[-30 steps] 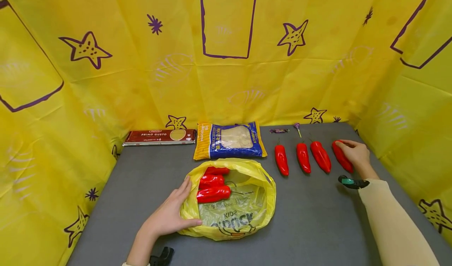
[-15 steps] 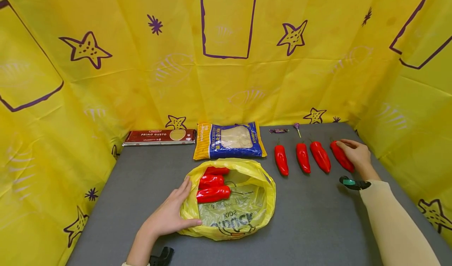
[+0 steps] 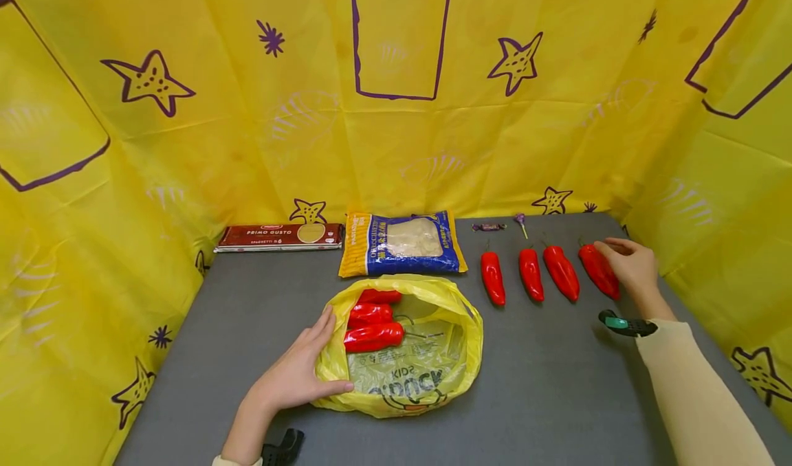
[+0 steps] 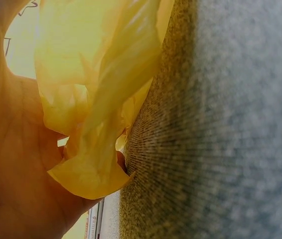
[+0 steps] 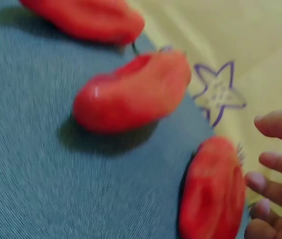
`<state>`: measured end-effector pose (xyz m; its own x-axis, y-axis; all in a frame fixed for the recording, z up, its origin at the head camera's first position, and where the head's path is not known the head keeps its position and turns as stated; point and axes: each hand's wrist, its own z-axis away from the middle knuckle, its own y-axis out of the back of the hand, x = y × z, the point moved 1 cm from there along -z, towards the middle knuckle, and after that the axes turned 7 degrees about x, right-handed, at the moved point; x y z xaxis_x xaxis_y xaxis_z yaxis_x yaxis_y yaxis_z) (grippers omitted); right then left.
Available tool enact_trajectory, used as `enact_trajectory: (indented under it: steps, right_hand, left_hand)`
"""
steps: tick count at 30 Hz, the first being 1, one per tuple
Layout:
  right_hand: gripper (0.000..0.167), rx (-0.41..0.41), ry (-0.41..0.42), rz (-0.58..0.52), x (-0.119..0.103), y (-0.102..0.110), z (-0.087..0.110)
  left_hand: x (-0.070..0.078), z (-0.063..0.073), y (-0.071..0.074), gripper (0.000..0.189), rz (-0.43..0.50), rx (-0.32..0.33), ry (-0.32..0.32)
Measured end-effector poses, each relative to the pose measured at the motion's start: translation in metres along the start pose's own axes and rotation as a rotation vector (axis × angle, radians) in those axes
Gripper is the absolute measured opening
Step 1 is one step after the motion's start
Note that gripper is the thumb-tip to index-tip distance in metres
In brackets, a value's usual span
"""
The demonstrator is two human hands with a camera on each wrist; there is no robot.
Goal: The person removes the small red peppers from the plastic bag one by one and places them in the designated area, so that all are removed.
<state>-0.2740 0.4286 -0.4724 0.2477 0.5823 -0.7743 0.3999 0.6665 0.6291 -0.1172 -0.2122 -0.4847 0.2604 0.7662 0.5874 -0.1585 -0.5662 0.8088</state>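
Observation:
My left hand [image 3: 297, 370] rests against the left side of a yellow plastic bag [image 3: 470, 356], thumb and fingers straight and spread along its rim. The bag lies with its mouth toward me, three red peppers [image 3: 374, 337] showing inside. In the left wrist view, thin yellow film [image 4: 96, 164] hangs beside the palm. My right hand [image 3: 634, 270] is beside the rightmost red pepper [image 3: 597, 270] of a row on the table. In the right wrist view, its loosely bent fingers [image 5: 270, 189] stand just off that pepper's side, holding nothing.
Left of that pepper lie three more red peppers [image 3: 562, 273]. Behind are a wrapped candy [image 3: 489, 228], a lollipop [image 3: 521, 224], a blue and yellow pasta packet [image 3: 411, 242] and a brown spaghetti pack [image 3: 278, 236]. Yellow patterned cloth [image 3: 396, 150] walls the grey table [image 3: 538, 383].
My right hand's fingers have come off the rightmost pepper and shifted slightly right, after the pepper was turned a little. My left hand stays at the bag.

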Motion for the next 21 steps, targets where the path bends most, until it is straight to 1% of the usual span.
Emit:
enact_trajectory:
  steps: [4, 8, 11, 14, 18, 21]
  right_hand:
    - [0.073, 0.032, 0.013, -0.044, -0.014, 0.004, 0.011]
    - [0.072, 0.045, 0.03, -0.067, -0.034, 0.004, 0.029]
    - [0.071, 0.027, 0.036, -0.1, -0.051, 0.002, 0.044]
    - [0.064, -0.004, 0.062, -0.151, -0.067, -0.002, 0.062]
    - [0.052, -0.021, 0.152, -0.2, -0.084, -0.008, 0.088]
    - [0.048, -0.013, 0.229, -0.216, -0.095, -0.013, 0.107]
  left_hand:
    - [0.0, 0.0, 0.0, 0.126, 0.004, -0.004, 0.007]
    - [0.0, -0.001, 0.0, 0.126, 0.008, -0.007, 0.009]
    - [0.001, -0.001, 0.0, 0.126, 0.005, -0.005, 0.007]
    - [0.001, -0.001, 0.0, 0.127, 0.004, -0.005, 0.01]
    - [0.001, -0.001, 0.0, 0.128, 0.006, -0.008, 0.014]
    - [0.002, 0.0, 0.0, 0.128, 0.007, -0.009, 0.014]
